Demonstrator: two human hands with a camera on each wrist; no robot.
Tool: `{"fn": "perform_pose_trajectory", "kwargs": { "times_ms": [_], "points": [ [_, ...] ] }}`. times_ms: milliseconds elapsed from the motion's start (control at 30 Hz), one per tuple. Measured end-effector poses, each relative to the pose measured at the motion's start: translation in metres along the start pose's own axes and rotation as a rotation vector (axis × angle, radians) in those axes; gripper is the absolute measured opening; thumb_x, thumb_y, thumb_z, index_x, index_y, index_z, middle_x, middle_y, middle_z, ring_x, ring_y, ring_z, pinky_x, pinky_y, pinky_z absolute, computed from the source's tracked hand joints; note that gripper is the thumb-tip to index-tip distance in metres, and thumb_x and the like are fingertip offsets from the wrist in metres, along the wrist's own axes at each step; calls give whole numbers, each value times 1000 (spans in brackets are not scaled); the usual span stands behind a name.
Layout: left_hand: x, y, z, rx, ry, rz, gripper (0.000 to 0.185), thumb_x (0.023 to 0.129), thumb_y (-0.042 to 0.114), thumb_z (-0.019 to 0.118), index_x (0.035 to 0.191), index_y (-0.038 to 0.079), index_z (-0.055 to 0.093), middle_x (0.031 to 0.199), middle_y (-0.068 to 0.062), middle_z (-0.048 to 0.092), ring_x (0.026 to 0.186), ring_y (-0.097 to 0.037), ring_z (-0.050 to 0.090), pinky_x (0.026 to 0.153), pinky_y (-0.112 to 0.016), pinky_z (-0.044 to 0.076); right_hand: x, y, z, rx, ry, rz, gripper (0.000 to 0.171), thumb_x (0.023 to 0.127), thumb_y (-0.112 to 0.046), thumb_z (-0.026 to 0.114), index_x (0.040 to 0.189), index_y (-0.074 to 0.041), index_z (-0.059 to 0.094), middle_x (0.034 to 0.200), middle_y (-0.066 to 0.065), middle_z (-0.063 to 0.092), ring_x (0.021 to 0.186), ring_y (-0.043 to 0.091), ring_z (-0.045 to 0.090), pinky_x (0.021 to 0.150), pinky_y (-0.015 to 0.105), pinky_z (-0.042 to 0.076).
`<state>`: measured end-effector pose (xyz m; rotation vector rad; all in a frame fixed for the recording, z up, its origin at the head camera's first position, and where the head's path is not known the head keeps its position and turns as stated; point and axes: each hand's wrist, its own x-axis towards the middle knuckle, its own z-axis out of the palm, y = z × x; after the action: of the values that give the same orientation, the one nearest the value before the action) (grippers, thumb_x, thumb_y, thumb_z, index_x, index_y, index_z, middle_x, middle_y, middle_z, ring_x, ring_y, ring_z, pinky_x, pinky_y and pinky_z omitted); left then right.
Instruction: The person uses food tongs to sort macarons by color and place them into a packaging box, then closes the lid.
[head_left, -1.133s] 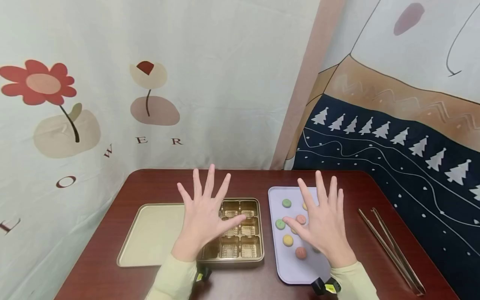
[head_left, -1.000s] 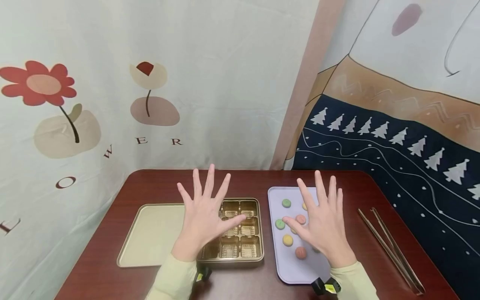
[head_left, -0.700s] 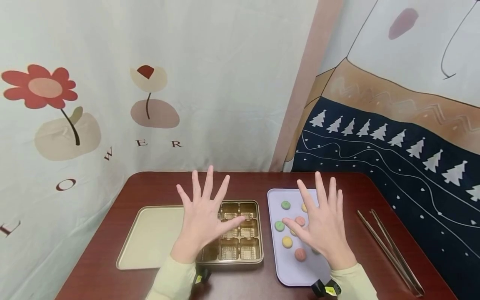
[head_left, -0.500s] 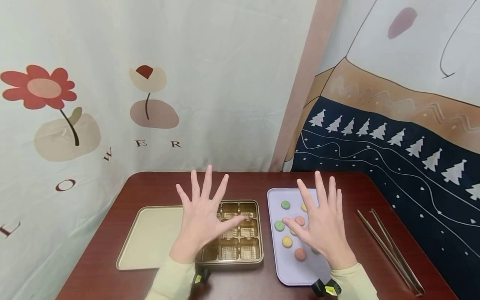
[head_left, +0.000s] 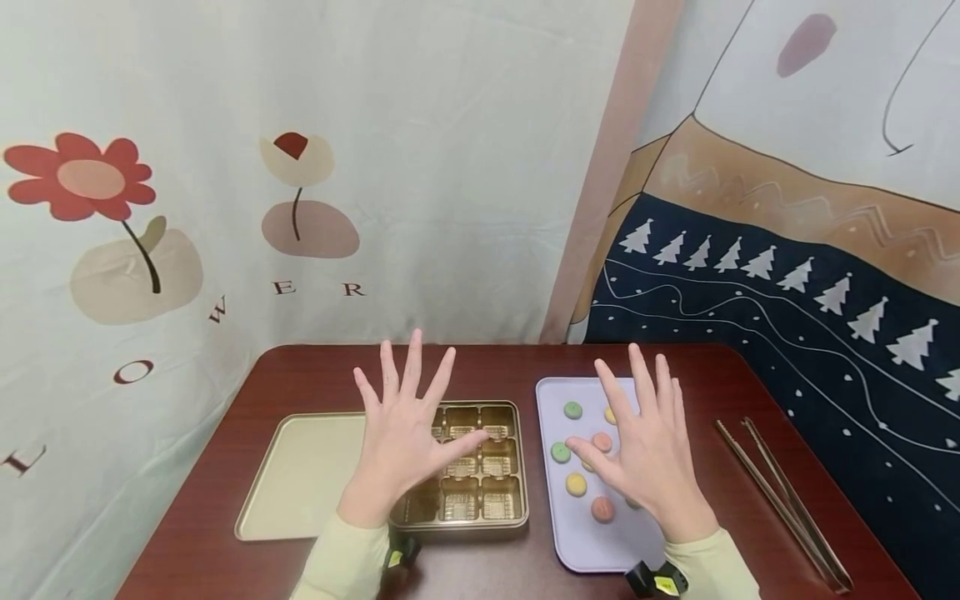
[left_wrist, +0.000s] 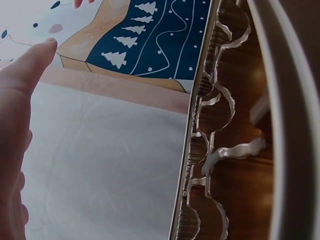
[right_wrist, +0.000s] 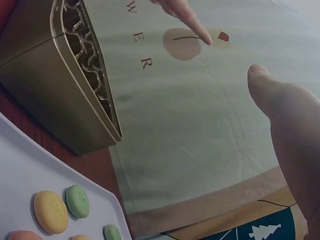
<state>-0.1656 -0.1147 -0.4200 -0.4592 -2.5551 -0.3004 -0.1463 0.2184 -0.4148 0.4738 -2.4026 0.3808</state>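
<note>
My left hand (head_left: 401, 442), fingers spread wide and holding nothing, hovers over the left side of a gold tin (head_left: 480, 527) with a compartmented plastic insert. It hides part of the tin's left compartments. My right hand (head_left: 648, 450) is likewise spread, above a lavender tray (head_left: 600, 546) on which several macarons lie. Among them are a green macaron (head_left: 573, 410), a yellow macaron (head_left: 576, 484) and a pink macaron (head_left: 603, 509); others are partly covered by that hand. In the right wrist view, the thumb (right_wrist: 295, 120) stands apart from the tin's wall (right_wrist: 55, 100).
A pale gold lid (head_left: 300, 475) lies flat left of the tin. Metal tongs (head_left: 787, 508) rest on the dark red table (head_left: 510, 367) at the right. Behind the table hang a white flower-print curtain (head_left: 450, 167) and a dark tree-patterned cloth (head_left: 750, 308).
Both hands stay spread over the same places, with only slight drift of the fingers. The head view has tilted slightly upward. No object has been moved.
</note>
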Motion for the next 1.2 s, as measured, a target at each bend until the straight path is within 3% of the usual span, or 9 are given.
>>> {"fn": "perform_pose_trajectory", "kwargs": {
  "times_ms": [333,500,600,667,733,833,1000,1200],
  "points": [
    [0,-4,-6,-83,6,2,112,79,90,57,168,35,18,177,-5,-8,159,-48,-9,114,-86,2,-1,-1,0,22,-9,-15,98,88,-88,44,162,-24,42,172,18,23,154,54,21,117,78,24],
    [-2,-14,-9,-135,-35,-34,107,81,85,61,168,33,24,177,-3,-4,160,-48,-1,119,-81,5,-2,-1,1,37,-27,-12,97,84,-79,61,162,-25,41,173,17,22,155,52,20,116,79,25],
    [-4,-23,-10,-175,-91,-80,99,85,79,64,166,32,31,177,-6,5,160,-47,8,122,-76,11,-2,-1,2,43,-39,-9,100,79,-70,71,162,-25,41,173,16,21,155,53,20,115,80,25],
    [-7,-30,-11,-201,-133,-111,94,87,76,66,164,32,35,176,-9,15,158,-47,20,122,-72,22,-3,-1,3,40,-43,-8,101,77,-68,75,162,-25,41,173,16,21,155,53,21,113,81,27],
    [-9,-38,-12,-234,-175,-138,89,89,73,67,163,33,39,173,-12,26,151,-46,37,116,-69,37,-3,-1,3,36,-47,-7,102,76,-66,76,162,-25,41,173,16,21,154,53,22,112,81,28],
    [-13,-49,-15,-290,-245,-156,83,90,67,71,160,32,43,163,-14,43,128,-40,62,102,-63,52,-3,-1,4,32,-55,-6,102,76,-65,78,162,-25,41,173,16,21,154,54,22,112,81,29],
    [-18,-66,-19,-458,-411,-168,77,90,54,78,156,26,50,141,-13,61,105,-26,67,91,-50,56,-4,0,3,39,-89,15,101,78,-63,79,163,-26,39,173,17,22,154,54,21,115,79,26],
    [-21,-80,-13,-650,-580,-203,74,86,39,86,149,16,55,133,-21,64,90,-16,74,80,-41,59,-4,6,5,22,-122,40,99,80,-62,78,163,-26,39,172,18,22,154,54,21,115,79,26]
  ]
}}
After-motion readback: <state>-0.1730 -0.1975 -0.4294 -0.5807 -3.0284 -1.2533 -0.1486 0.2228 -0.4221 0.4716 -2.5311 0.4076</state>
